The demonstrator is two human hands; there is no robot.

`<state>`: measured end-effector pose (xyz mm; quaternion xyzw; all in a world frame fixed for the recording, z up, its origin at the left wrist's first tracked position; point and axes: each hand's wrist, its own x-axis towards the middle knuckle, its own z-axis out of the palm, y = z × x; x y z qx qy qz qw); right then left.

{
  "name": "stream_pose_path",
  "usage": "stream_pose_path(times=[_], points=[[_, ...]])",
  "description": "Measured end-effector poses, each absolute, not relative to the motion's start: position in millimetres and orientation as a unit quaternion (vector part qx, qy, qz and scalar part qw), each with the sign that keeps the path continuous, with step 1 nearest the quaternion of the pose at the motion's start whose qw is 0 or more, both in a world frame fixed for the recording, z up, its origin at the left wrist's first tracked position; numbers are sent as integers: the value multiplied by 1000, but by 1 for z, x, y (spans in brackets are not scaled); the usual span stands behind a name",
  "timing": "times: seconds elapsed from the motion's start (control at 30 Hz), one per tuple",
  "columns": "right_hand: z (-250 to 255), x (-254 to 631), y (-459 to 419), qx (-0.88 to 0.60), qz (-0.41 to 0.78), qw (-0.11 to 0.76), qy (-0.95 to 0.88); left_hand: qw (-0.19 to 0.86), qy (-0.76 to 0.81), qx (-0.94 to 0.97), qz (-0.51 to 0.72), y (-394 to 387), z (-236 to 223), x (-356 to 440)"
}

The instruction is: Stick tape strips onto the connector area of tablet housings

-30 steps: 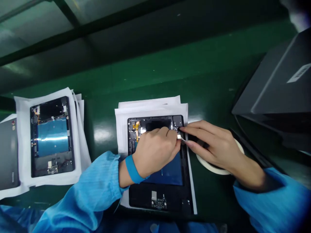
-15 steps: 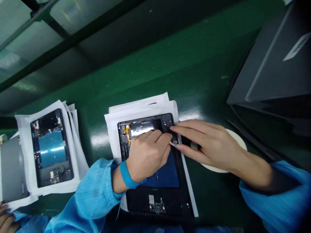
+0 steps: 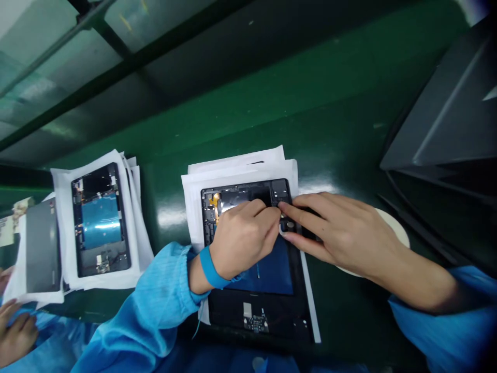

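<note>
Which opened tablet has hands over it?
The middle tablet, with the left hand and right hand over it; the other opened tablet, further left, has none.

Left sleeve [image 3: 151,295]: light blue, finely lined cloth, puckered at the gathered cuff [image 3: 193,265]. A flat, smooth, deeper blue wristband [image 3: 210,267] encircles the left wrist; a thin bluish cord [image 3: 197,328] hangs below. Right sleeve [image 3: 438,321]: blue, loosely creased. Left hand [image 3: 244,235] and right hand [image 3: 345,235]: bare.
</note>
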<state>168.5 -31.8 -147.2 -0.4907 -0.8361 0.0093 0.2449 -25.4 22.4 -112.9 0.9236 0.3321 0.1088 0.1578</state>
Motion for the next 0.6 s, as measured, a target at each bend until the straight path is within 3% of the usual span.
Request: stream_pose_path(times=[0.27, 0.6], points=[[-154, 168, -33, -461, -8, 280, -842, 235, 395, 874, 156, 28, -121, -28], [-156, 168, -34, -461, 21, 300, -835, 242, 376, 881, 155, 31, -126, -30]])
